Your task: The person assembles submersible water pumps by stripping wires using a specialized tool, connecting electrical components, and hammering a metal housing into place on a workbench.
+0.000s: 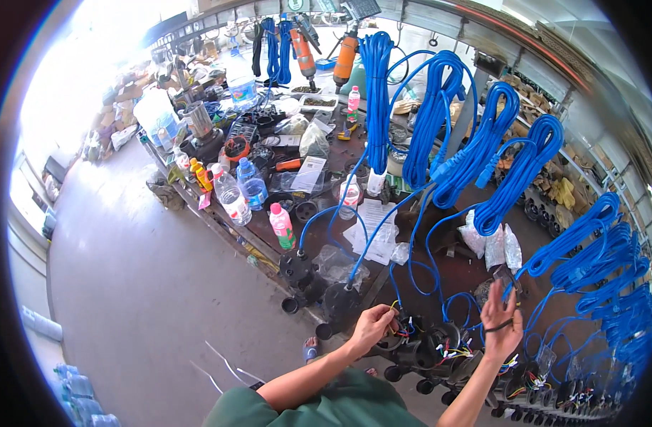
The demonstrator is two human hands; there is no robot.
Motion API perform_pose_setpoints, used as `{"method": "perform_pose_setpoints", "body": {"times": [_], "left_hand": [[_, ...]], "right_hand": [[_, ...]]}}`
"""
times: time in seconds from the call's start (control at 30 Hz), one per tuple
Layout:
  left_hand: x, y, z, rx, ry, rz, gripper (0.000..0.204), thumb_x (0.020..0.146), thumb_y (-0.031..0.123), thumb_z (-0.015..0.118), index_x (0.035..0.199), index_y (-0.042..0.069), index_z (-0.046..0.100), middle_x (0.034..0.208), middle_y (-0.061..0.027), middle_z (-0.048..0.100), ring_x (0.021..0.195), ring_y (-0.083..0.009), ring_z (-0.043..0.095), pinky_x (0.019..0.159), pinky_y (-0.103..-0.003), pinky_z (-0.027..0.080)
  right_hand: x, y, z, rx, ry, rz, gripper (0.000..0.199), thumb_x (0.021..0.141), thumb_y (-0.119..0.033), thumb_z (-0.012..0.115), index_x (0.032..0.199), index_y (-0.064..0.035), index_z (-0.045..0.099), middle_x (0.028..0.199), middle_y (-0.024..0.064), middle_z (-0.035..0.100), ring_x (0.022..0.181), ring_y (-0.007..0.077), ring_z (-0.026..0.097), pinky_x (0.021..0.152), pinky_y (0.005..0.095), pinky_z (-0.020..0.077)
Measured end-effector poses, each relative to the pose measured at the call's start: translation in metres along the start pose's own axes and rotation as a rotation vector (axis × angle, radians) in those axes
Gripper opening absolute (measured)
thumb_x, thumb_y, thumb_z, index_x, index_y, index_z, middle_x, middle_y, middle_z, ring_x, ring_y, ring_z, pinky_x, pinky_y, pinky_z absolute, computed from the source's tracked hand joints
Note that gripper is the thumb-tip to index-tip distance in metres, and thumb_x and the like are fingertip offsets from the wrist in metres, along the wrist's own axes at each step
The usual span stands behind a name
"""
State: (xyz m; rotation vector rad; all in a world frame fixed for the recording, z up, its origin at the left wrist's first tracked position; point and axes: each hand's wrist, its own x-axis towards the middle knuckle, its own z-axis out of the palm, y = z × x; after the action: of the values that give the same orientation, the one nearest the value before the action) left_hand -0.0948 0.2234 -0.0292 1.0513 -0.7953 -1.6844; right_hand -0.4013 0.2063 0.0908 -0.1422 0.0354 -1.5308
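My left hand (374,329) is closed in a pinch over an open black housing. Its fingertips are on thin coloured wires (395,306) where a blue cable ends. My right hand (500,324) is raised to the right with its fingers stretched up and a dark band across it. Behind those fingers is a small dark object I cannot make out. Between the hands, another open black pump-like housing (440,343) shows coloured wires with white ends. Left of my left hand stand two capped black housings (342,302), (295,269), each with a blue cable from its top.
Coiled blue cables (436,117) hang in a row above the bench, continuing right. Two orange power tools (346,60) hang at the back. Bottles (282,226), papers (372,229) and plastic bags cover the bench (426,285). More wired housings (532,381) line the front edge.
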Motion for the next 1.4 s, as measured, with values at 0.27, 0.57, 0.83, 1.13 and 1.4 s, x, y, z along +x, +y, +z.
{"method": "perform_pose_setpoints", "body": {"times": [0.27,0.57,0.83,1.13,1.4], "left_hand": [[0.000,-0.010,-0.004,-0.050,-0.007,0.031,0.023,0.110,0.020,0.055,0.112,0.001,0.068,0.083,-0.0042,0.072,0.057,-0.0033,0.047,0.050,-0.021,0.035],[-0.005,-0.005,-0.009,-0.026,-0.065,0.125,0.026,0.109,0.018,0.056,0.119,-0.002,0.068,0.087,-0.0039,0.071,0.065,-0.0048,0.055,0.057,-0.021,0.043],[0.000,-0.013,-0.001,-0.185,-0.075,0.115,0.022,0.106,0.010,0.061,0.122,-0.003,0.067,0.095,-0.0082,0.072,0.071,-0.0096,0.062,0.064,-0.025,0.052],[-0.002,-0.017,0.006,-0.203,-0.035,0.185,0.019,0.105,0.009,0.062,0.120,-0.002,0.068,0.090,-0.0074,0.072,0.068,-0.0091,0.062,0.061,-0.024,0.052],[0.003,-0.018,0.009,-0.097,-0.031,0.191,0.016,0.104,0.007,0.063,0.116,-0.002,0.068,0.088,-0.0078,0.073,0.067,-0.0086,0.062,0.060,-0.024,0.051]], "right_hand": [[0.034,-0.061,-0.017,-0.069,0.115,-0.165,0.045,0.101,-0.028,0.061,0.128,0.0071,0.053,0.158,0.0284,0.039,0.150,0.0437,0.030,0.122,0.0639,0.0192],[-0.001,0.065,-0.002,-0.892,0.077,0.684,0.075,0.078,-0.012,0.067,0.147,-0.0071,0.040,0.107,0.0070,0.057,0.106,0.0221,0.060,0.091,0.0431,0.0542],[0.011,0.067,0.004,-2.240,-0.204,0.424,0.049,0.078,-0.009,0.069,0.123,-0.0002,0.052,0.099,0.0109,0.057,0.088,0.0275,0.058,0.076,0.0386,0.0489],[-0.005,0.084,-0.007,-2.756,-0.605,0.319,0.066,0.086,-0.013,0.069,0.149,-0.0086,0.053,0.117,0.0152,0.060,0.109,0.0343,0.060,0.086,0.0503,0.0504],[-0.002,0.095,-0.002,-2.731,-0.669,0.266,0.061,0.085,-0.013,0.071,0.145,-0.0083,0.057,0.114,0.0134,0.061,0.109,0.0326,0.061,0.088,0.0479,0.0506]]}}
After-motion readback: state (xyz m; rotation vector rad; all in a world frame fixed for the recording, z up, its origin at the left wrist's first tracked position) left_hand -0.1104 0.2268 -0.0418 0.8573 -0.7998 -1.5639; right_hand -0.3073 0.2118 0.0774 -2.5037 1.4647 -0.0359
